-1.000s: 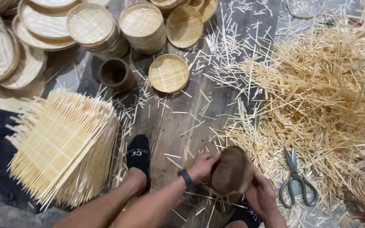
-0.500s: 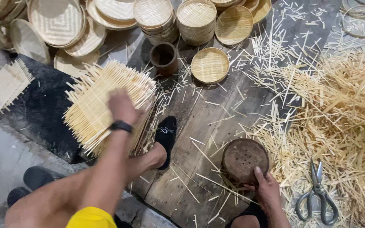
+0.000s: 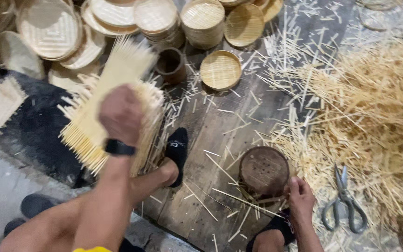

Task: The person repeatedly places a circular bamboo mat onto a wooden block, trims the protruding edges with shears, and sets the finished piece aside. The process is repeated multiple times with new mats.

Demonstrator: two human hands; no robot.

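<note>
Left hand (image 3: 121,114) clenched on a woven mat (image 3: 117,74) lifted off the stack of mats (image 3: 108,135), long axis running from 7 to 1 o'clock, top edge blurred. Right hand (image 3: 299,198) down at 5 o'clock, fingers (image 3: 295,184) curled on the near rim of a round dark mould (image 3: 263,170) resting on the floor planks (image 3: 211,135). Mould at about 4 o'clock from the left hand, well apart, touching the right hand; right hand far nearer to it. Between the two: a black-socked foot (image 3: 178,151) beside the stack, plus loose splints (image 3: 229,196) strewn over the planks. Scissors (image 3: 343,200) just beside the right hand at 3 o'clock, at the edge of a big heap of bamboo strips (image 3: 369,112). Finished round trays (image 3: 201,18) piled at 12 o'clock, one small tray (image 3: 220,70) lying alone, a dark cup (image 3: 170,65) next to it.
</note>
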